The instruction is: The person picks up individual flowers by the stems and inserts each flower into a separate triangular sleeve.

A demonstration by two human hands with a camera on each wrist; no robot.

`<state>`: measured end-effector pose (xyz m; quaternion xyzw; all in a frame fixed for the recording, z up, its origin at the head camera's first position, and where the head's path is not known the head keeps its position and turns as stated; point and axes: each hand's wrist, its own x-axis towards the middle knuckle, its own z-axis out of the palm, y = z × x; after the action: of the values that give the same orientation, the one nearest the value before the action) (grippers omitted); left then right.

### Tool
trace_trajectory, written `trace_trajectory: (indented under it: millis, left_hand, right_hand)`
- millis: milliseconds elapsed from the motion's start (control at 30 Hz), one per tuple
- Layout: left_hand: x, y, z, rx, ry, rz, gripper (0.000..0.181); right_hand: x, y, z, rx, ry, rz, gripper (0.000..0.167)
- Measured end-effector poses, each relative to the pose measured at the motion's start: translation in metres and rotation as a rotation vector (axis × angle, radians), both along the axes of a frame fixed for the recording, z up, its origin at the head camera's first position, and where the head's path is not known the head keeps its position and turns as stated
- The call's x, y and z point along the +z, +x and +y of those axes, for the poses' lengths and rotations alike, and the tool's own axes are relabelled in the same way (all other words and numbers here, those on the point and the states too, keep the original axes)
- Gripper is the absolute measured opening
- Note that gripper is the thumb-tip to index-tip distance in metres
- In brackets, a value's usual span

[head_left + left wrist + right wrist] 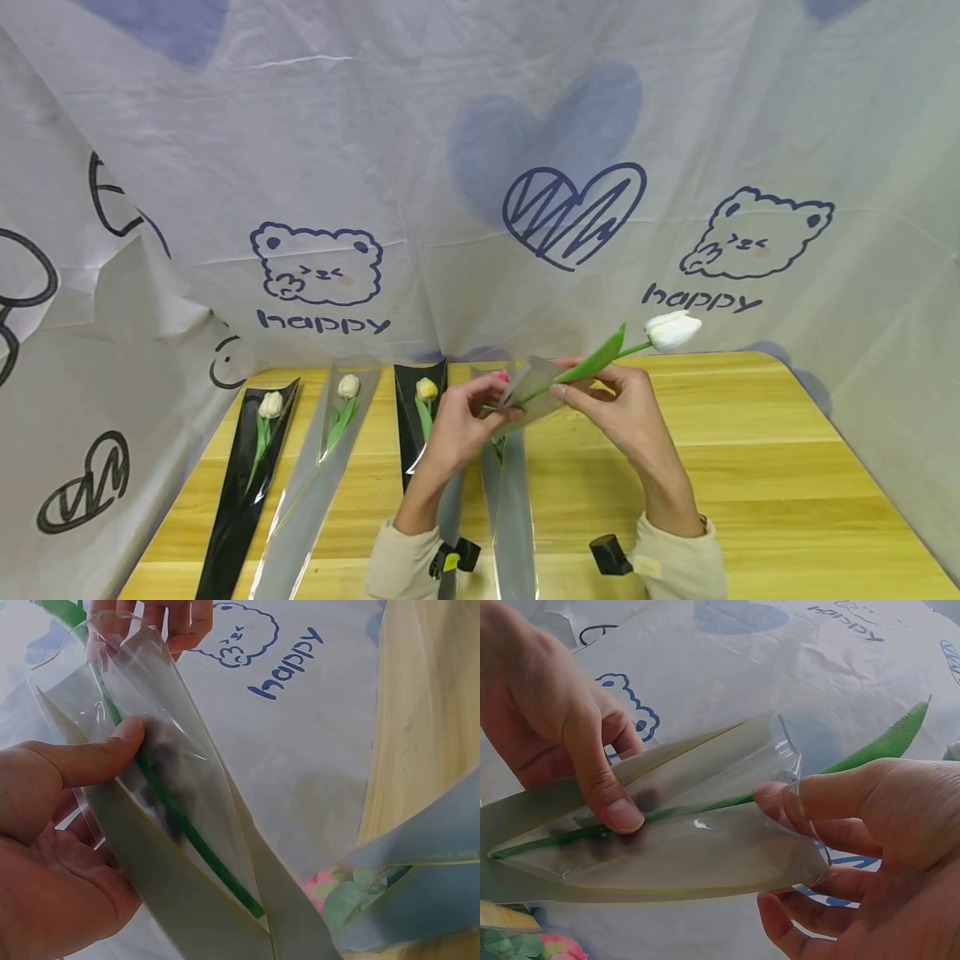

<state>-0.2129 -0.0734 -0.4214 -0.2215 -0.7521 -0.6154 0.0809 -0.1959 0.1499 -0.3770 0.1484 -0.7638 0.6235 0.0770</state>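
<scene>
A white artificial tulip (673, 331) points up to the right, with its green leaf (889, 742) outside a grey flower sleeve with a clear front (705, 859). Its green stem (199, 844) runs down inside the sleeve. My left hand (465, 421) grips the sleeve partway down, thumb pressing on the clear front over the stem. At the sleeve's mouth, my right hand (618, 408) pinches the stem between thumb and fingers, against the clear film. Both hands hold the sleeve raised above the table; some fingers behind it are hidden.
On the wooden table (750, 467) lie wrapped tulips at the left and middle: a black sleeve (231, 508), a grey sleeve (303, 500), another black sleeve (406, 417), and a grey one (513, 517) with a pink bloom. A printed white cloth (420, 167) hangs behind.
</scene>
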Motion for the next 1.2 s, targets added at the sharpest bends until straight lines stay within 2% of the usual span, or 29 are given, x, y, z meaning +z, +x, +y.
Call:
trace_trajectory:
  millis: [200,400,567,700,833,1033,1200]
  left_hand:
    - [-0.002,0.000,0.001,0.012,-0.015,-0.004,0.014]
    - [-0.004,-0.001,0.002,0.038,0.014,-0.024,0.015]
    - [-0.004,-0.003,0.000,0.096,0.025,-0.037,0.020]
    - [-0.005,-0.005,-0.003,0.097,0.059,-0.047,0.013]
    - [-0.006,-0.006,-0.006,0.084,0.081,-0.060,0.010]
    - [-0.005,-0.005,-0.006,0.086,0.062,-0.056,0.010]
    - [-0.004,-0.004,-0.003,0.088,0.050,-0.059,0.016]
  right_hand:
    - [0.001,-0.001,0.000,-0.008,0.006,-0.010,0.021]
    - [0.002,0.001,0.000,-0.037,0.017,-0.028,0.023]
    - [0.003,0.001,0.008,-0.049,-0.030,-0.009,0.029]
    - [0.004,0.001,0.017,-0.093,-0.083,0.035,0.031]
    - [0.006,0.002,0.020,-0.130,-0.235,0.053,0.028]
    - [0.009,0.002,0.016,-0.122,-0.519,0.053,0.023]
    - [0.011,0.001,0.011,-0.144,-0.673,0.077,0.015]
